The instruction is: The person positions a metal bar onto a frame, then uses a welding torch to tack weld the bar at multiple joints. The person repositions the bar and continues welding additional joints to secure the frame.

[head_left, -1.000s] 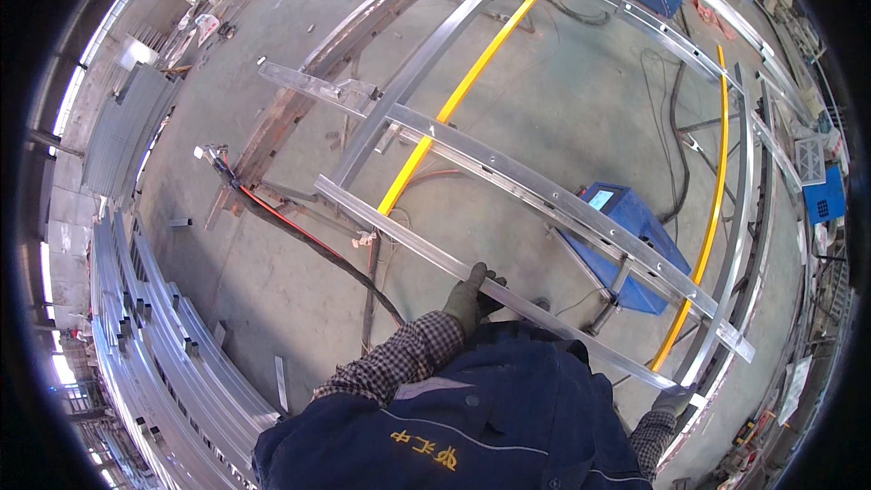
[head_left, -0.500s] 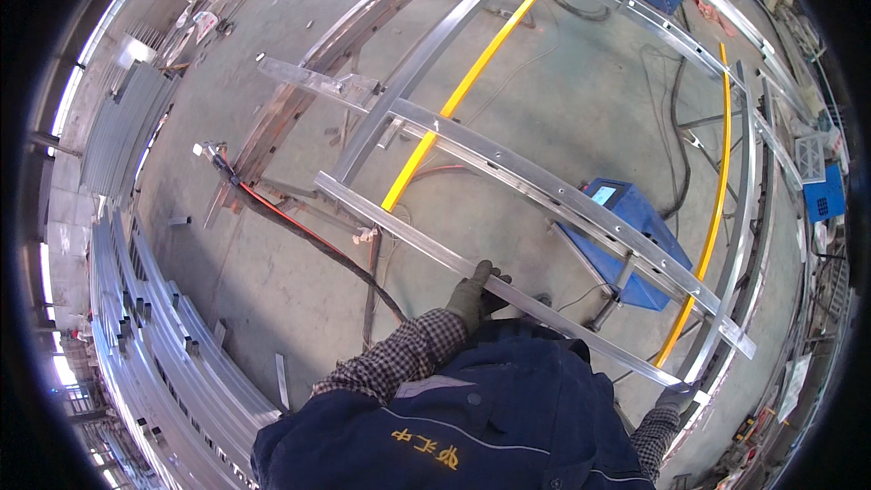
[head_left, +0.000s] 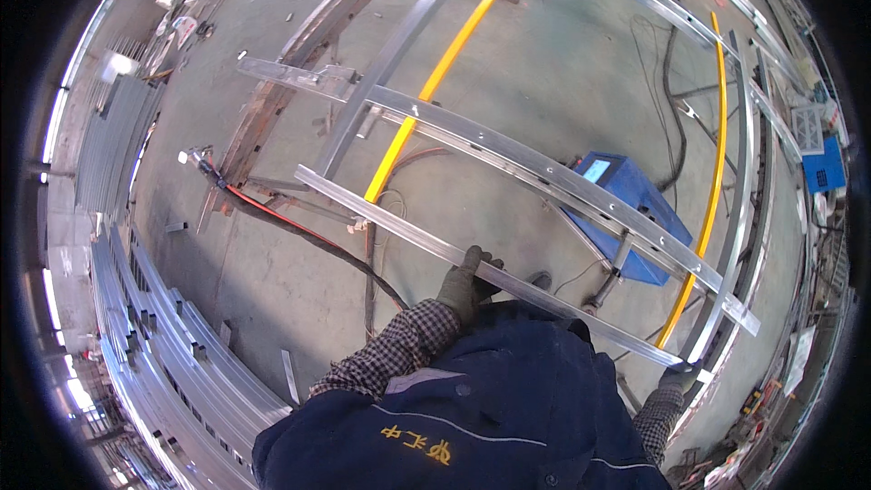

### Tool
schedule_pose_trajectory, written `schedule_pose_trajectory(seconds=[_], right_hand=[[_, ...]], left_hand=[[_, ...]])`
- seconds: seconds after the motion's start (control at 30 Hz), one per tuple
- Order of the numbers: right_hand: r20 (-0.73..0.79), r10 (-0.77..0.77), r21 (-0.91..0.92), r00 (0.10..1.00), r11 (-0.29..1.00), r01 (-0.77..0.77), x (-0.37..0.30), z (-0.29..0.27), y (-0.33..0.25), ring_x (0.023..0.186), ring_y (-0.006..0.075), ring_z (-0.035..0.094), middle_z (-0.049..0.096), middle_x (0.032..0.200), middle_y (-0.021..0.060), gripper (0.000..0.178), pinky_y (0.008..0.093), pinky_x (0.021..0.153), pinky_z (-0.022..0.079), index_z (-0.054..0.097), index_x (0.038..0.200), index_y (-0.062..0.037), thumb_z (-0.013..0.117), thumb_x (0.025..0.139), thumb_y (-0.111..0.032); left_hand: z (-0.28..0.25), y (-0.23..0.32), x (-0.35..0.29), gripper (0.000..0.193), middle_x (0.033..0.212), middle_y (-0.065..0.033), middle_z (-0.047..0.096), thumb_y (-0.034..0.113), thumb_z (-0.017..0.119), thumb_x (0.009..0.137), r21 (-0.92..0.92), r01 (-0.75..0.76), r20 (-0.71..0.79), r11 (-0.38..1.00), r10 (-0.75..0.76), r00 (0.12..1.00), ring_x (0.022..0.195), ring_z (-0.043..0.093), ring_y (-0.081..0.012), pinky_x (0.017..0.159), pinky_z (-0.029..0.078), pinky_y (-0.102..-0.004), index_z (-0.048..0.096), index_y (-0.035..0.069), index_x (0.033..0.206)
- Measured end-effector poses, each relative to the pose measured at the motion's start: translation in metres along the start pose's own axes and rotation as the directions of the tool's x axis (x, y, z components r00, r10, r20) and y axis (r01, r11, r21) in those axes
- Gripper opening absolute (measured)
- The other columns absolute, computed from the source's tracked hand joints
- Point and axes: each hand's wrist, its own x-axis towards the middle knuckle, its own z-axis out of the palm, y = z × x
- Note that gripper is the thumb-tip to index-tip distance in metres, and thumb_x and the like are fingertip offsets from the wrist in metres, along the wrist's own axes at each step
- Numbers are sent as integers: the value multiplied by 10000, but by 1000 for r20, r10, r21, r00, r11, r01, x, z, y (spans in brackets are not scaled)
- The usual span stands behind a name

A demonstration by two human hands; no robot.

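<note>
Across our front, bar (head_left: 399,226) lies just ahead of us, long axis slanting from forward-left to back-right; our left hand (head_left: 461,289) curled round its middle, right hand (head_left: 679,376) pinching it near its right end, so right is nearer an end; yellow strips (head_left: 454,52) run forward beyond it, roughly crosswise

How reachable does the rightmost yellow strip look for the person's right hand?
Probably yes: the right hand is on the near silver bar, close to the yellow strip; only that bar seems between them.
</note>
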Motion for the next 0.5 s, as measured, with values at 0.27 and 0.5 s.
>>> schedule_pose_trajectory(seconds=[0.27, 0.5], right_hand=[[123, -25, -17, 992, 999, 27, 7, -15, 24, 813, 231, 600, 586, 742, 45, 386, 396, 760, 514, 712, 935, -170, 669, 1040, -538], [-6, -29, 157, 1000, 987, 30, -63, 30, 12, 1036, 261, 659, 685, 1146, 85, 574, 424, 933, 555, 629, 1357, -96, 824, 933, -430]], left_hand=[[-22, 9, 10, 420, 1197, -130, 712, 453, 745, 1033, -57, -22, 143, 998, 30, 989, 1187, 664, -322, 1118, 525, -545, 659, 76, 1199], [-4, 12, -3, 591, 1237, -137, 686, 519, 783, 993, 116, -114, -12, 987, 116, 993, 1173, 680, -312, 1096, 573, -545, 611, 34, 1282]])
